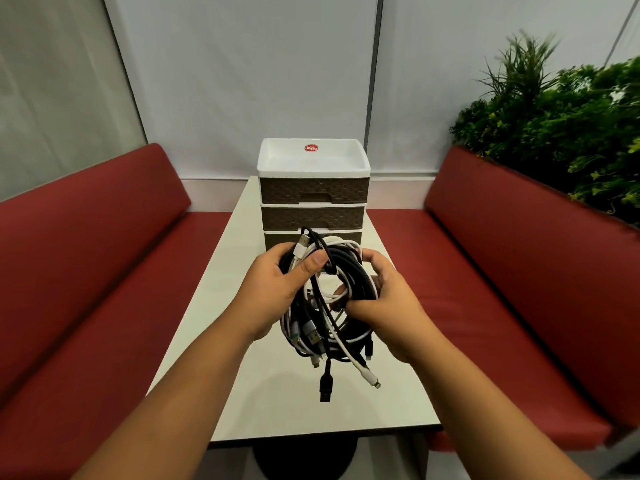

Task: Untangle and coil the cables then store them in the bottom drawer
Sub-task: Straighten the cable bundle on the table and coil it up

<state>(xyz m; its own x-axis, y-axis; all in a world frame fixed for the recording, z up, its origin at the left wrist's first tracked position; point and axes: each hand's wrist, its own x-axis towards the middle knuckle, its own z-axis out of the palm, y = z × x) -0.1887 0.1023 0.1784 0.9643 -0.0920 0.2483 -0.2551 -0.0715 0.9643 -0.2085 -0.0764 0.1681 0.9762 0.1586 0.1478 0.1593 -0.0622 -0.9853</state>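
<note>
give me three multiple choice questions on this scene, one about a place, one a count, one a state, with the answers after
1. Where is the cable bundle?
A. in the top tray
B. held in both hands above the table
C. on a red bench

2. How many drawers does the drawer unit have?
A. two
B. three
C. five

3. How are the drawers?
A. all closed
B. bottom open
C. top removed

Answers: B, the left hand and right hand grip the tangle; B, three brown fronts are stacked; A, every front sits flush, the bottom one partly hidden.

red benches (104, 271), white table (277, 393), grey walls (242, 64), leafy plants (571, 133)
</note>
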